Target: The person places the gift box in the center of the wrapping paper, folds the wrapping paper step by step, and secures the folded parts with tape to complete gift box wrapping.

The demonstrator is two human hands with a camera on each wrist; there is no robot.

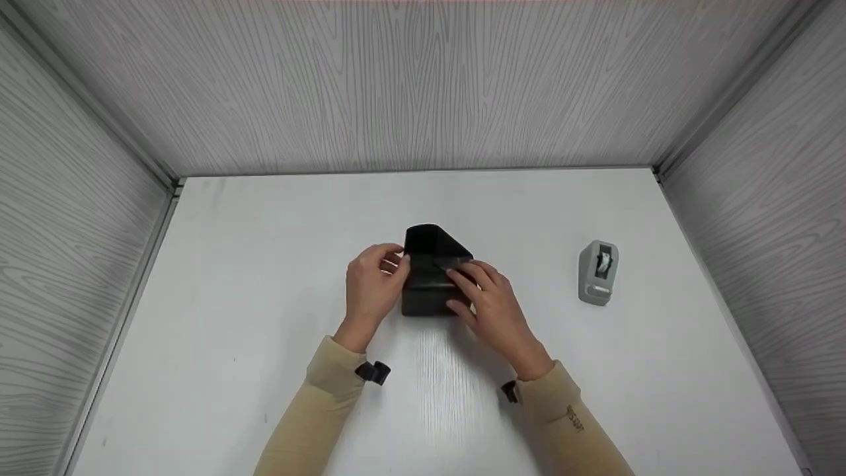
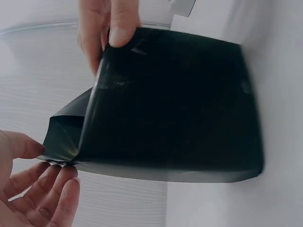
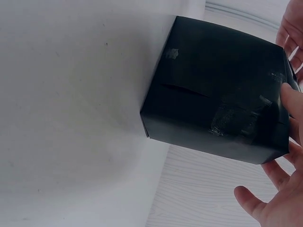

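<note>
A black box point(image 1: 426, 303) stands mid-table with its flaps raised at the far end, its open part facing away. My left hand point(image 1: 375, 284) is at its left side; in the left wrist view thumb and fingers pinch the edge of a black flap point(image 2: 61, 137). At the right side my right hand point(image 1: 492, 307) holds the upper edge, one fingertip pressing the outer wall and other fingers behind it. Its thumb is spread away from the box in the right wrist view. Patches of clear tape point(image 3: 227, 119) shine on the box's wall.
A grey tape dispenser point(image 1: 590, 291) with a roll in it stands on the white table point(image 1: 264, 264), to the right of the box. Wood-grain panels point(image 1: 410, 86) rise behind the table and along both sides.
</note>
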